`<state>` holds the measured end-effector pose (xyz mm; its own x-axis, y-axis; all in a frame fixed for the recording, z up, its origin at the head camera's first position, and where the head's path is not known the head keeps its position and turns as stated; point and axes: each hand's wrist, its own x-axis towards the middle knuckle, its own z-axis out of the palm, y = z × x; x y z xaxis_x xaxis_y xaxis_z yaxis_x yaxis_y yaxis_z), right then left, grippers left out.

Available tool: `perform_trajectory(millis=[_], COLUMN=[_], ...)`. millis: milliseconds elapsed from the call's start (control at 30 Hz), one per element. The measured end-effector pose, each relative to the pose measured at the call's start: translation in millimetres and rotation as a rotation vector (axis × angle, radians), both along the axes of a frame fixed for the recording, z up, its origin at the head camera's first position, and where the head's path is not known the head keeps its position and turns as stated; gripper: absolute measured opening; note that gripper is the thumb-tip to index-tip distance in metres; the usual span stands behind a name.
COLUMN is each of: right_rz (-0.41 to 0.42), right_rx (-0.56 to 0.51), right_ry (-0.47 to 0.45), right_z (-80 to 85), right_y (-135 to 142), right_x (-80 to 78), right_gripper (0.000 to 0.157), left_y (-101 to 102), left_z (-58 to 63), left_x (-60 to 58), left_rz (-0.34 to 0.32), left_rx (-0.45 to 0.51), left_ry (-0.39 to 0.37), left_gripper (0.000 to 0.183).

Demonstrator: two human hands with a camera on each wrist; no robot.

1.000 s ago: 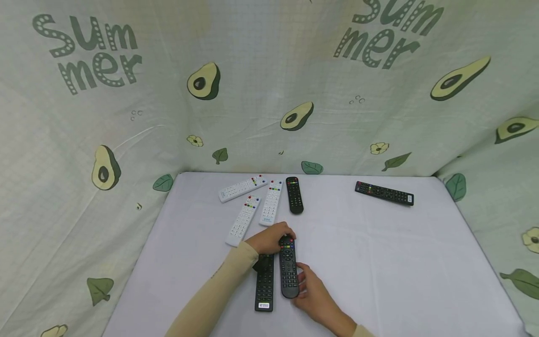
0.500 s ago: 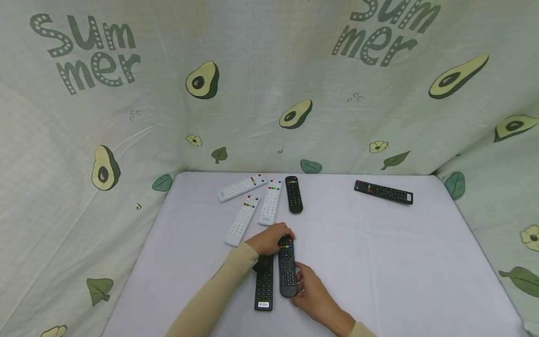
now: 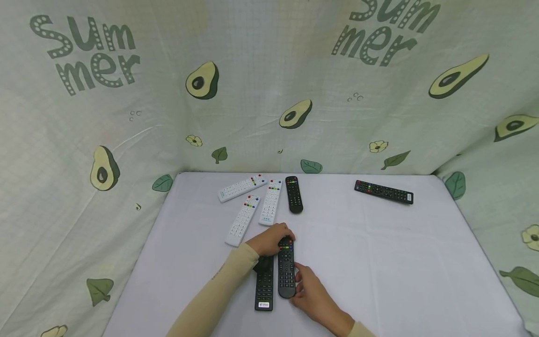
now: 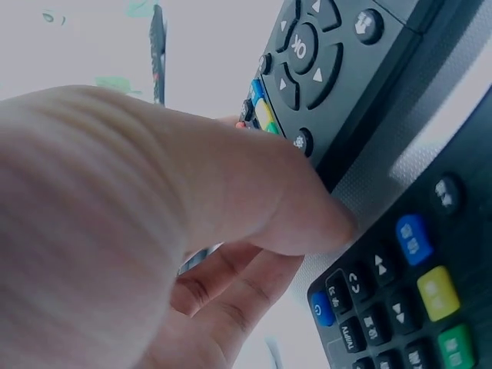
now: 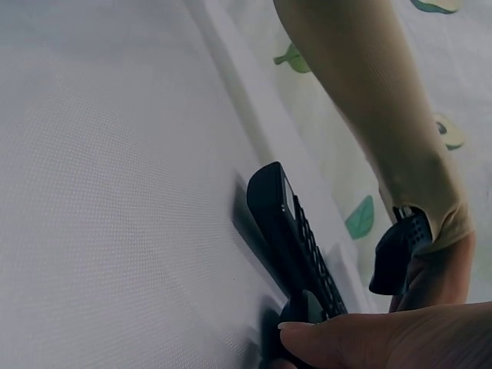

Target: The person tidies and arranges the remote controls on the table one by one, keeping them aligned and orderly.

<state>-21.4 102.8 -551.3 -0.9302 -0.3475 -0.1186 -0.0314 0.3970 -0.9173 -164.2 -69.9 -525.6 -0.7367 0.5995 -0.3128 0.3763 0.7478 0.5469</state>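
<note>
On the near middle of a white-cloth worktop, a left hand and a right hand hold a round-ended charcoal plastic remote, left fingers grasping its far end, right fingers its near right edge. Just left lies a square-cornered black plastic remote.

White tabletop with scattered remotes
</note>
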Motion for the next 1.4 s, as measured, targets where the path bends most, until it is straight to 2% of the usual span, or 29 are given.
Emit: perform_trajectory(millis=[200,400,600,800,1067,1400], right_rz=[0.003,0.007,-0.110,-0.251,-0.312,-0.400], right_rx=[-0.020,0.018,0.090,0.138,0.298,0.406], right_ry=[-0.006,-0.044,-0.021,-0.018,-0.011,0.019], right_z=[1.2,6.1,12.3,18.1,26.6,29.5], right_y=[3,15,36,68,121,177], right_x=[0.7,-1.5,-7.1,-21.6,-47.5,-73.3], right_gripper=[0.088,0.088,0.084,0.078,0.071,0.070], left_y=[0,-1,4,16,38,65], left_z=[1.0,3.7,11.5,19.0,26.4,27.3], left_x=[1.1,0.6,-1.4,-3.7,-6.6,-10.6], left_rz=[-0.004,-0.013,-0.047,-0.071,-0.065,-0.038], left_rx=[0.002,0.010,0.042,0.108,0.177,0.249], left_ry=[0.001,0.007,0.035,0.065,0.069,0.112], left_gripper=[0.062,0.060,0.054,0.043,0.040,0.040])
